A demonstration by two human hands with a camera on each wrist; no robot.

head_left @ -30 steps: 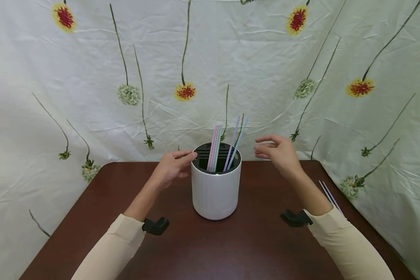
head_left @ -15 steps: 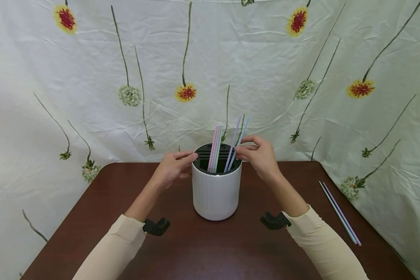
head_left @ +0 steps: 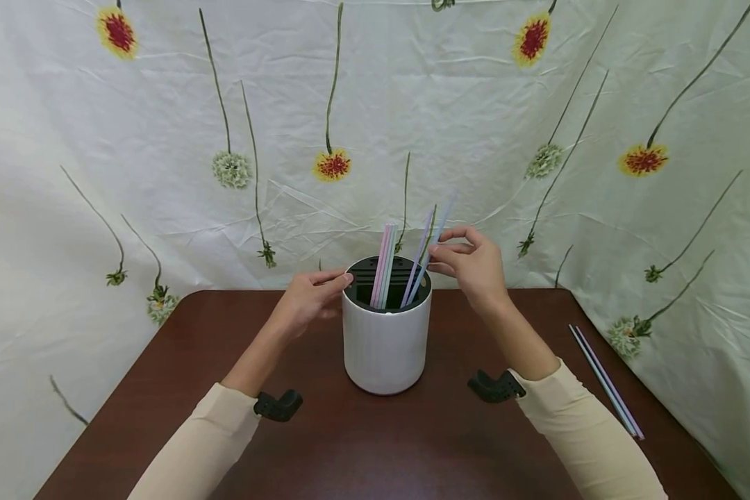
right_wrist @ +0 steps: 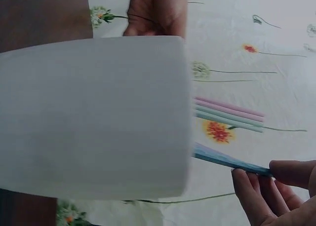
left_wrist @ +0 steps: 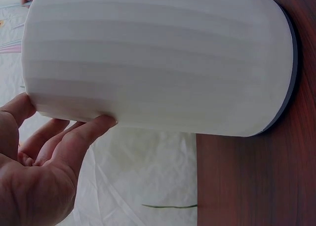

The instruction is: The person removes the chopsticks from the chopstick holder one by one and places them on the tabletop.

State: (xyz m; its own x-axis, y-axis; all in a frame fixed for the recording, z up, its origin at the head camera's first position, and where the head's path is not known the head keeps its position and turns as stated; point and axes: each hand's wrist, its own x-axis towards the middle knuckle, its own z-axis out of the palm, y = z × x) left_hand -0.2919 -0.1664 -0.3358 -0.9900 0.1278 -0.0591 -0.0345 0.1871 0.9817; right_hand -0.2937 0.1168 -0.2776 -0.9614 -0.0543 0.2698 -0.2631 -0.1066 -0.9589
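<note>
We steady the white holder (head_left: 385, 344) at mid-table with our left hand (head_left: 306, 298), fingers relaxed against its rim. Our right hand (head_left: 471, 264) pinches a blue straw (head_left: 430, 250) inside. Two straws (head_left: 606, 382) lie near the table's (head_left: 350, 444) right edge.

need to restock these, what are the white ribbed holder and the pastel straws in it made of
White ribbed cylindrical holder: looks like matte plastic or glazed ceramic, with an even, dull surface; cannot tell which. Thin pastel straws: likely plastic, smooth, slightly translucent; the right hand pinches a blue one.
</note>
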